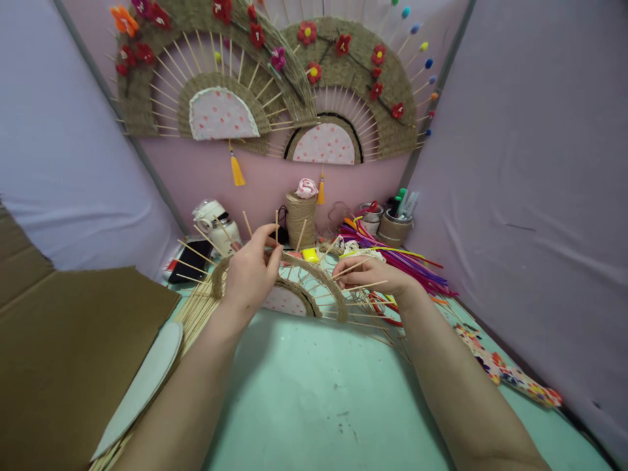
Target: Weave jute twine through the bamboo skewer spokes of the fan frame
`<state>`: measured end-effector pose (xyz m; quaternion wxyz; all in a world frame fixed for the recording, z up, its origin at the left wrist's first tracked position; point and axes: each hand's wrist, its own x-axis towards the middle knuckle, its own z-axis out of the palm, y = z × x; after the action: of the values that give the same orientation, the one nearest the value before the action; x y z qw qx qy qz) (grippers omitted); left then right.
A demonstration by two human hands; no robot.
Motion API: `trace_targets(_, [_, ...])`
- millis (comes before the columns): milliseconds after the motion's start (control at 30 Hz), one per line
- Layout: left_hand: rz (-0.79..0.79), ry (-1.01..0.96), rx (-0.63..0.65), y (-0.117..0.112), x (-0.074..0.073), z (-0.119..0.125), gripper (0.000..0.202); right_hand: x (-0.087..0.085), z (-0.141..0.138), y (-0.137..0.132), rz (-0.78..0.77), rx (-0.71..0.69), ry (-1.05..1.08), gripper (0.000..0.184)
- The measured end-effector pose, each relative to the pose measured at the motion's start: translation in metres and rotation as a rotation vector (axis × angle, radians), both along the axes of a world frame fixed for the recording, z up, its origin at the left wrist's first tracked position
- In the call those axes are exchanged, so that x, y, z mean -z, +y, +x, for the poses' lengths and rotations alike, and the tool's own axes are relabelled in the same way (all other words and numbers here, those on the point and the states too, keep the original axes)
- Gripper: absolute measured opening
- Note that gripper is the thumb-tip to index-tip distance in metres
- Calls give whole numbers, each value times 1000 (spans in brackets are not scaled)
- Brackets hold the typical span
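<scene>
Half-round fan of pale wooden sticks, brown twine-wrapped band and pink-dotted white centre [338,298]: on pale green desk [304,386], between hands. Left hand [252,268]: grip grasping fan at upper part of band. Right hand [366,273]: fingers curled among sticks at band's right; cannot tell what grip holds. Behind fan: cylindrical brown twine spool [301,222]. Left: flat brown cardboard [73,347].
</scene>
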<state>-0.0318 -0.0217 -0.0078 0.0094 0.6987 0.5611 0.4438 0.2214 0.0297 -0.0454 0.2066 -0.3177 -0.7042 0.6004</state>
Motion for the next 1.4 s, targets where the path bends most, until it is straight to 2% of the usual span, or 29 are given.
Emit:
trace_targets(200, [61,58,-17,-4,-2,4,54,4,-2,3,122,71,10,36])
trace_targets(333, [227,75,-52,-15,-6,11,50,6,-6,5,185,140,-13,36])
trace_targets(400, [262,82,-24,-21,-5,17,44,7,-8,5,202,157,-24,35])
trace_targets(533, [222,202,104,-24,6,31,34,7,-8,6,237,176,-68,32])
trace_targets(633, [136,318,173,-20,14,38,41,9,-8,8,243,154,-73,32])
trace_targets(733, [23,401,170,-15,15,38,45,9,-7,10,235,120,-57,32])
trace_targets(867, [-54,466,162,-13,11,34,31,5,-4,9,246,83,-41,35])
trace_targets(1033, [-39,477,138,-11,13,32,25,-4,5,6,247,78,-53,39])
trace_targets(1200, [-3,381,133,-9,14,32,25,-5,19,6,193,119,-65,39])
trace_targets(1300, [36,339,91,-9,11,28,27,-10,23,4,182,150,-110,39])
trace_targets(1400, [81,312,55,-7,4,19,28,-20,25,-3,251,195,-165,41])
